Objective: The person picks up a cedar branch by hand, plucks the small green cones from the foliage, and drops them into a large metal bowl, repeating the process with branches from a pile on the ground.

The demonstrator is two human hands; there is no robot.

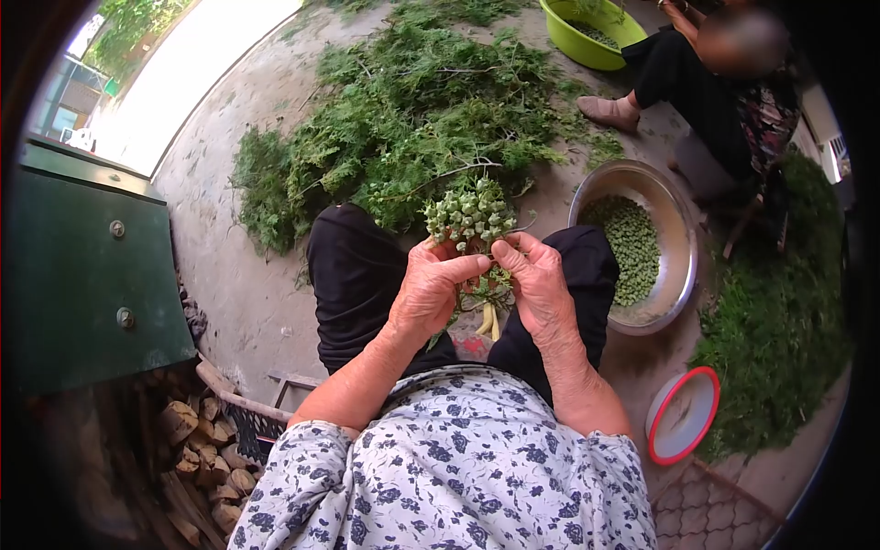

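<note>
A cluster of pale green knobbly cones (470, 213) on a leafy sprig is held up between both hands, above my knees. My left hand (434, 280) is closed on the sprig's left side, thumb pointing inward. On its right side my right hand (533, 277) pinches the sprig just below the cones. Green leaves hang beneath the fingers. Beyond my knees lies a large heap of cut green branches (431, 110) on the concrete floor. Beside my right knee stands a steel bowl (683, 234) holding many loose green cones (628, 252).
A lime-green basin (573, 46) stands at the top, near a seated person (701, 101). A red-rimmed white container (683, 417) is at the lower right, beside more greenery (779, 330). Left are a green cabinet (87, 275) and split firewood (206, 449).
</note>
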